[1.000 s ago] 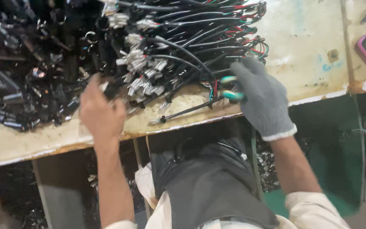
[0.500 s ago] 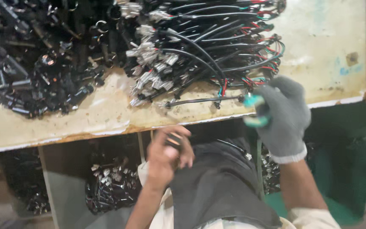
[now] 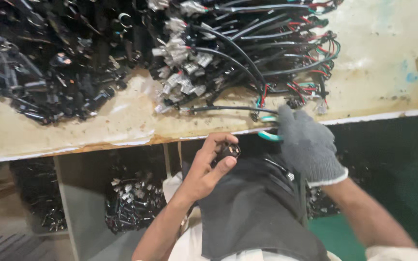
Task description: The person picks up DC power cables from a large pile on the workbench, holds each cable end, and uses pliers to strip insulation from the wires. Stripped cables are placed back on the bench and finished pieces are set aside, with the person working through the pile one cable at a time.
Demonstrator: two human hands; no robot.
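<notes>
Nearest the camera, a dark apron (image 3: 257, 212) is seen at six o'clock, with a pale shirt showing under it. Just above it, the bare left hand (image 3: 209, 164) is curled around a small black round part (image 3: 229, 151), which is pinched between thumb and fingers below the table edge. At three o'clock from that hand, the right hand (image 3: 308, 145), covered by a grey knit glove, is closed on the teal handles of a pair of pliers (image 3: 269, 128); the tool's tip is hidden, but it appears to meet a thin black cable (image 3: 218, 109) lying along the table's front edge.

Under the table, at eight o'clock, a bin of loose black and silver parts (image 3: 131, 203) is seen. The worn cream table (image 3: 378, 72) stretches beyond. At twelve o'clock a bundle of black cables with red and green wires and white connectors (image 3: 257, 53) is spread out, and at ten o'clock a heap of black parts (image 3: 59, 63) is piled.
</notes>
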